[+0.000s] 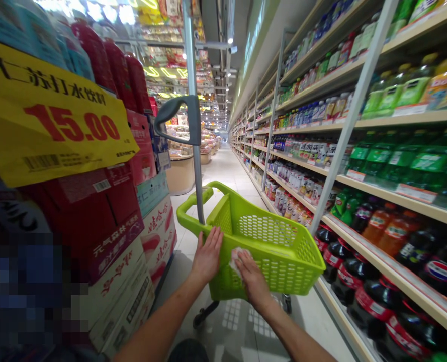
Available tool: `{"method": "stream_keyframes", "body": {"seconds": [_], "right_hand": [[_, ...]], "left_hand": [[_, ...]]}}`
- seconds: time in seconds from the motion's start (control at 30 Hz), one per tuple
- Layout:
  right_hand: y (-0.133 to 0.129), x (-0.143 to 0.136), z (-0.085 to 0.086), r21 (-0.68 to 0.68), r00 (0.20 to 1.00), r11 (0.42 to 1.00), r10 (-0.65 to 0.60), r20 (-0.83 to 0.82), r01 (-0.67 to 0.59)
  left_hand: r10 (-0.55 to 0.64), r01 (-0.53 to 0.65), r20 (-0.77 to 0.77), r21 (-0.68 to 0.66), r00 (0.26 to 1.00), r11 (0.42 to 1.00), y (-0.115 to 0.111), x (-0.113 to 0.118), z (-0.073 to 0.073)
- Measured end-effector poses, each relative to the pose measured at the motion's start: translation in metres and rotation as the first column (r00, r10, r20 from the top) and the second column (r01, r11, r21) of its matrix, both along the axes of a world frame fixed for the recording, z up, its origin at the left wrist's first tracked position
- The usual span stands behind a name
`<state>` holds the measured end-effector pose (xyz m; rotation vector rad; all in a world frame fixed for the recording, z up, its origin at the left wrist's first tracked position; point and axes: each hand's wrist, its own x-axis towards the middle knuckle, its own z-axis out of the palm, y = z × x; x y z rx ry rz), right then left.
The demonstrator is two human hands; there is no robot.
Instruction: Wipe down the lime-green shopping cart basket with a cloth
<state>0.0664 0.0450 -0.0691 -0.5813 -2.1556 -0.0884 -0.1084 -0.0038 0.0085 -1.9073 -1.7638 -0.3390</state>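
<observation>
A bright green plastic shopping cart (pixel 246 245) stands in the aisle, its long side turned towards me and its perforated basket stretching to the right. My left hand (pixel 208 254) lies on that side just under the rim, fingers stretched out flat. Against the same side, further right, my right hand (pixel 250 271) presses a crumpled white wipe (pixel 237 257) under its fingers. From the cart's left end rises a metal pole with a grey handle (pixel 195 120). Inside, the basket shows no goods.
Stacked drink cartons (pixel 117 281) and a yellow price sign (pixel 57 113) crowd the left. Along the right run shelves (pixel 404 193) of bottled and canned drinks. The tiled floor (pixel 223 163) leads away between them, with a round display counter (pixel 181 173) at the left.
</observation>
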Motion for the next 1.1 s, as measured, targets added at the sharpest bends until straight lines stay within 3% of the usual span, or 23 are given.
{"method": "stream_keyframes", "body": {"seconds": [0.13,0.2,0.33,0.4,0.57,0.63,0.8,0.87,1.03,1.1], "right_hand": [[0.011,-0.018,0.029,0.077,0.994,0.997,0.012,-0.111,-0.004],[0.013,-0.021,0.024,0.093,0.995,0.996,0.016,-0.099,-0.007],[0.002,-0.018,-0.006,0.048,0.999,0.998,0.039,0.029,-0.040],[-0.005,-0.020,-0.007,0.033,0.998,0.998,0.053,0.033,-0.055],[-0.004,-0.042,0.038,0.060,0.991,0.993,0.110,-0.078,-0.106],[0.001,-0.050,0.046,0.065,0.991,0.992,0.111,-0.079,-0.106],[-0.003,-0.057,0.015,0.044,0.990,0.989,0.140,0.036,-0.141],[-0.008,-0.061,0.014,0.065,0.988,0.986,0.153,0.032,-0.155],[-0.005,-0.083,0.060,0.099,0.985,0.984,0.157,-0.074,-0.149],[0.001,-0.089,0.069,0.084,0.986,0.986,0.149,-0.070,-0.143]], "left_hand": [[0.051,-0.051,-0.006,0.041,0.999,0.998,-0.001,-0.011,0.002],[0.073,-0.073,-0.008,0.047,0.997,0.996,-0.002,-0.017,0.004],[0.052,-0.051,-0.018,0.015,0.999,0.999,-0.006,-0.028,0.009],[0.042,-0.042,-0.008,0.006,0.999,0.999,-0.008,-0.030,0.010],[0.053,-0.057,0.051,0.066,0.997,0.996,-0.013,-0.033,0.014],[0.104,-0.115,0.100,0.110,0.990,0.987,-0.015,-0.036,0.019],[0.150,-0.160,0.114,0.083,0.982,0.984,-0.016,-0.053,0.030],[0.130,-0.136,0.088,0.063,0.988,0.989,-0.016,-0.058,0.032],[0.194,-0.201,0.102,0.063,0.976,0.978,-0.015,-0.065,0.036],[0.222,-0.230,0.105,0.071,0.969,0.971,-0.015,-0.068,0.040]]}}
